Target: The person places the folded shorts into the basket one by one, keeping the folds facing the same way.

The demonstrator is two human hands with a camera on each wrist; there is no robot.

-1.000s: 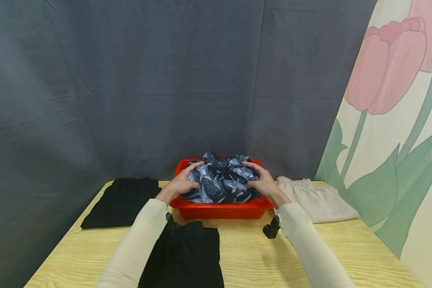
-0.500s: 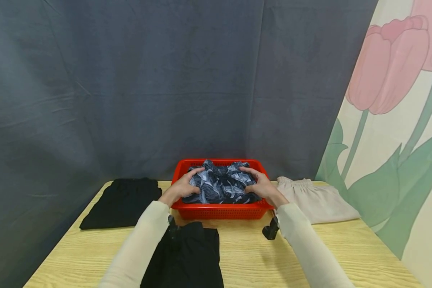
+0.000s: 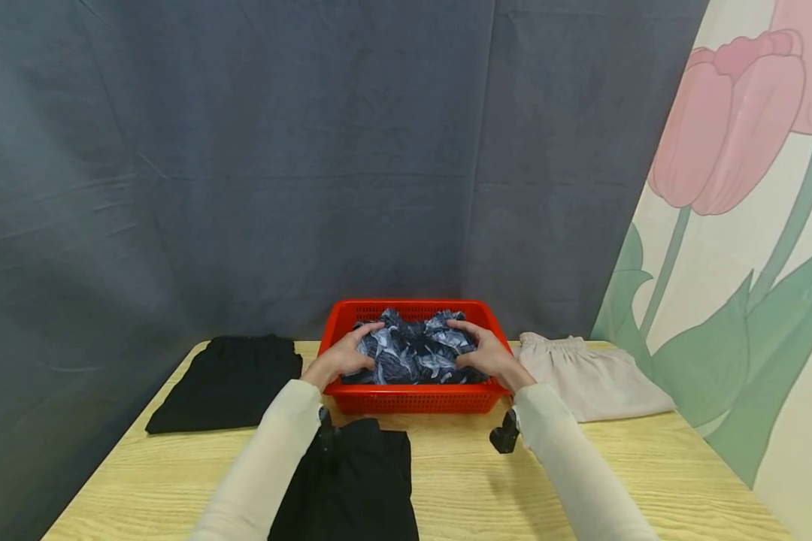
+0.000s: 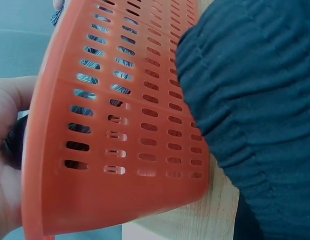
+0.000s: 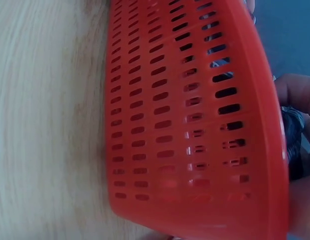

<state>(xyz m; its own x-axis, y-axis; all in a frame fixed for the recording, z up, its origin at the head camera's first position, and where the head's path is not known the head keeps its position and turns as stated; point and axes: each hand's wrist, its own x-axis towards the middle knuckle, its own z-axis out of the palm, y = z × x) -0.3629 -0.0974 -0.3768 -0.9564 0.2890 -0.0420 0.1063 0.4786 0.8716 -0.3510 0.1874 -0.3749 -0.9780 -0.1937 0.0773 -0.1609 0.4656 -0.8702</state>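
Note:
A dark blue garment with a pale leaf print (image 3: 416,355) lies bunched inside a red perforated plastic basket (image 3: 413,399). My left hand (image 3: 340,358) holds its left side, thumb toward me and fingers over the top. From the other side my right hand (image 3: 489,355) holds it in the same way. Both hands reach over the basket's rim. In the left wrist view, the basket wall (image 4: 104,150) hides most of the garment and part of the left hand (image 4: 7,165). The right wrist view shows dark cloth beside the right hand (image 5: 302,95), past the rim.
A folded black garment (image 3: 233,385) lies on the wooden table (image 3: 474,481) at left. Folded beige cloth with a gathered waist (image 3: 589,377) lies at right. Another black garment (image 3: 359,488) is in front of the basket. A grey curtain (image 3: 311,150) hangs behind.
Both hands have lowered slightly with the patterned garment, which now sits deeper in the basket. More of the basket's back rim shows. The other garments stay where they were.

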